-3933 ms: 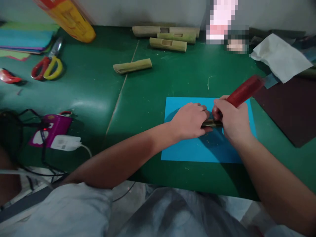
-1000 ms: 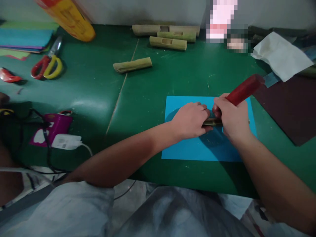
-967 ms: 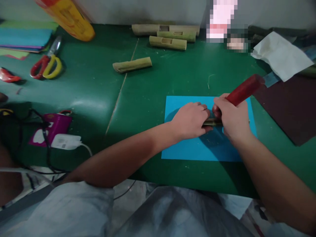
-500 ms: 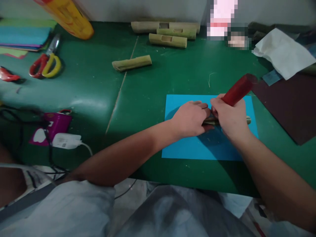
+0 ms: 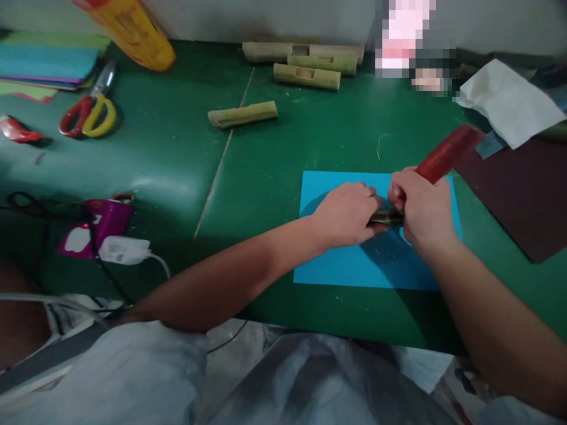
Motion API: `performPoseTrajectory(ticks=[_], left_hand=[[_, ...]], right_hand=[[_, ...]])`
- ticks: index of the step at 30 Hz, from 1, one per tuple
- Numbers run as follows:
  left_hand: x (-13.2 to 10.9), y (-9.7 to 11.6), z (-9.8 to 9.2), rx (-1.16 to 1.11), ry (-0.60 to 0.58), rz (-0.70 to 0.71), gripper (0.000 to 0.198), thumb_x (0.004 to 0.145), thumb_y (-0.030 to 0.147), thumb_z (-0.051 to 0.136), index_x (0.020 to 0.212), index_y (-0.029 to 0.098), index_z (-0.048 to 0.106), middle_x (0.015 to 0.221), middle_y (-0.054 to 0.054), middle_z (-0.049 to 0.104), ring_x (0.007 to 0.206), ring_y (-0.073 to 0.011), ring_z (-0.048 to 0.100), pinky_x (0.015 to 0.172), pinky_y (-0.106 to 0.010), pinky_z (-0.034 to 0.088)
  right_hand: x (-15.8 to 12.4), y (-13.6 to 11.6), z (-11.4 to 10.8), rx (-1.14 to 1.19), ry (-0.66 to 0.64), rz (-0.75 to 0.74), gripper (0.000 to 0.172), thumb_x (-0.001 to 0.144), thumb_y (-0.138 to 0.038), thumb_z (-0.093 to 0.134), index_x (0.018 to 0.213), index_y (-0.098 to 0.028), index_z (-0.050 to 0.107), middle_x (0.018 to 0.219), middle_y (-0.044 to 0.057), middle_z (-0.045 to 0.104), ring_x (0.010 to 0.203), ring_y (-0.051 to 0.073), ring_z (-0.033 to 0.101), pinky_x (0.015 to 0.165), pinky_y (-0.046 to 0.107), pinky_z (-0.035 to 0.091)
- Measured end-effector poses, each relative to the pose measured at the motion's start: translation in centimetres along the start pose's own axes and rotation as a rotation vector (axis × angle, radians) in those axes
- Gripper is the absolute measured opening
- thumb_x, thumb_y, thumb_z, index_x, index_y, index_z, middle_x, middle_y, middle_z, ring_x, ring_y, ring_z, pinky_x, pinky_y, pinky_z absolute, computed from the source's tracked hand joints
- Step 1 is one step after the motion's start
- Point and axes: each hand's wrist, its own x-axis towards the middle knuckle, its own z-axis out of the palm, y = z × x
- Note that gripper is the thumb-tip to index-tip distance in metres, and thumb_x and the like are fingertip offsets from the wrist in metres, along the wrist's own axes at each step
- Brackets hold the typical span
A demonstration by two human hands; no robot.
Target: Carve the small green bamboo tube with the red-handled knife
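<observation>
My left hand (image 5: 348, 213) is closed round a short bamboo piece (image 5: 388, 218), pressing it down over a blue sheet (image 5: 330, 265). A stretch of the bamboo shows between my hands; the rest is hidden under the fingers. In my fisted right hand (image 5: 427, 212) is a tool with a thick red handle (image 5: 449, 153), slanting up and to the right. Its working end is hidden by the hand, low over the bamboo. Small shavings lie on the sheet below my fingers.
Several bamboo pieces (image 5: 307, 77), some with cut notches, lie at the back; another bamboo piece (image 5: 243, 114) is nearer. Scissors (image 5: 91, 112), coloured sheets (image 5: 48, 64) and a yellow bottle (image 5: 142, 41) are at left. A purple box (image 5: 100, 227) has cables. White tissue (image 5: 509, 103) covers dark card (image 5: 514, 200).
My right hand has shifted right, away from my left hand, and the red handle leans further right. More bamboo shows between my hands. The whole view has slid slightly.
</observation>
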Motion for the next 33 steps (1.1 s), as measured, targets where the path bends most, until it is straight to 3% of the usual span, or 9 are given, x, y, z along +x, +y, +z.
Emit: performPoseTrajectory(ticks=[9, 17, 22, 29, 33], left_hand=[[-0.1, -0.1, 0.4, -0.010, 0.051, 0.024, 0.040, 0.114, 0.047, 0.081, 0.132, 0.012, 0.089, 0.121, -0.017, 0.087, 0.120, -0.0375, 0.081, 0.100, -0.047, 0.061], [-0.6, -0.1, 0.9, 0.048, 0.114, 0.016, 0.042, 0.114, 0.048, 0.079, 0.133, 0.012, 0.089, 0.126, -0.020, 0.084, 0.120, -0.0390, 0.077, 0.095, -0.048, 0.058], [-0.9, 0.3, 0.3, 0.127, 0.064, 0.016, 0.047, 0.113, 0.045, 0.081, 0.142, 0.009, 0.086, 0.132, -0.023, 0.085, 0.123, -0.0401, 0.078, 0.094, -0.048, 0.058], [-1.2, -0.2, 1.0, 0.096, 0.137, 0.020, 0.039, 0.116, 0.041, 0.071, 0.137, 0.014, 0.089, 0.141, -0.021, 0.086, 0.127, -0.0403, 0.079, 0.101, -0.052, 0.063], [-0.9, -0.8, 1.8, 0.067, 0.183, 0.032, 0.040, 0.118, 0.042, 0.064, 0.129, 0.016, 0.091, 0.127, -0.020, 0.088, 0.122, -0.0397, 0.081, 0.102, -0.052, 0.066]], right_hand=[[-0.1, 0.8, -0.2, -0.054, -0.004, 0.006, 0.046, 0.087, -0.034, 0.087, 0.057, -0.031, 0.052, 0.057, -0.002, 0.046, 0.055, 0.016, 0.039, 0.056, 0.038, 0.044], [0.1, 1.0, 0.1, -0.121, 0.017, 0.000, 0.042, 0.090, -0.022, 0.081, 0.063, -0.029, 0.050, 0.061, -0.004, 0.046, 0.059, 0.016, 0.041, 0.059, 0.037, 0.042], [0.7, 1.2, 0.2, -0.161, -0.008, -0.032, 0.043, 0.089, -0.019, 0.079, 0.059, -0.029, 0.050, 0.061, -0.002, 0.049, 0.061, 0.017, 0.043, 0.060, 0.037, 0.040], [-0.4, 0.5, 0.8, -0.248, 0.019, -0.056, 0.042, 0.087, -0.019, 0.080, 0.060, -0.029, 0.049, 0.062, -0.004, 0.050, 0.064, 0.016, 0.042, 0.064, 0.038, 0.036], [-1.0, 0.4, 1.0, -0.339, -0.013, -0.075, 0.041, 0.094, -0.019, 0.082, 0.067, -0.029, 0.053, 0.068, -0.003, 0.056, 0.069, 0.018, 0.047, 0.072, 0.040, 0.040]])
